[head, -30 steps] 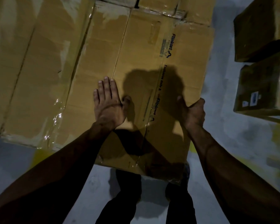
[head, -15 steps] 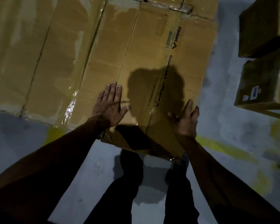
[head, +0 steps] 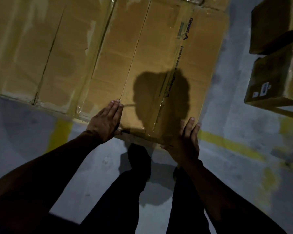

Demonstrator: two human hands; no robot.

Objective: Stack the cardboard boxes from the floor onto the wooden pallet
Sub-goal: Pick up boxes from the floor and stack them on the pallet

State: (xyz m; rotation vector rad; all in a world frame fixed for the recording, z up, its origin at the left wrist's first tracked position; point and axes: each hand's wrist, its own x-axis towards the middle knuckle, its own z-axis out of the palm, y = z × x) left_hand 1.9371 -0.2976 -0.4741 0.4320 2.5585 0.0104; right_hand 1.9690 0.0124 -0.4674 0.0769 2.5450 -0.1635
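A large taped cardboard box [head: 162, 53] with dark printed lettering lies flat in front of me, its top facing up. My left hand [head: 106, 123] rests flat, fingers together, on the box's near left corner. My right hand [head: 186, 142] presses flat against the box's near right edge, fingers pointing up. Neither hand grips anything. A second large box [head: 41, 48] lies flush against the first on its left. The pallet is hidden under the boxes.
Two smaller cardboard boxes [head: 277, 70] stand at the right edge, one behind the other, the near one with a white label. Grey concrete floor [head: 235, 115] with worn yellow lines [head: 230, 144] lies between. My dark-trousered legs [head: 139, 174] stand just below the box.
The box has slid away from me and now sits further up in view. Both hands moved from its top and right side to its near edge, the right one opening flat.
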